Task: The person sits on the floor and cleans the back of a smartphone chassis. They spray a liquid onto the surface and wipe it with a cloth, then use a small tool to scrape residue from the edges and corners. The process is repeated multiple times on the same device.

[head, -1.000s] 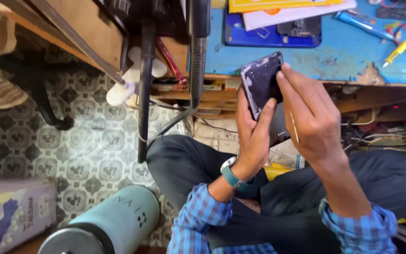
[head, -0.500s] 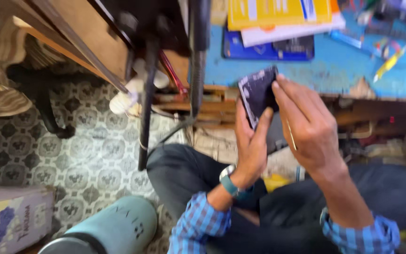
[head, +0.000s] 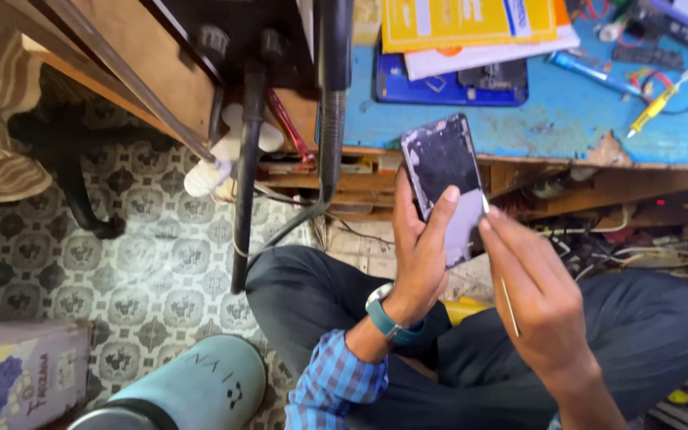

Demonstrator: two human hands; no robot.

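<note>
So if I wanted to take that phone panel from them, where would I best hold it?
Probably by the two long edges of the phone panel near its top end, coming from above. It stands nearly upright, the left hand wraps its lower half, and the right hand works a thin tool at its right edge.

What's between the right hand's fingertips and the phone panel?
In the head view, a thin pointed tool pinched in the right hand; its tip meets the right edge of the phone panel, held by the left hand.

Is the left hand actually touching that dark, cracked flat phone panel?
Touching. The head view shows the left hand wrapped around the dark phone panel, a finger across its face.
</note>
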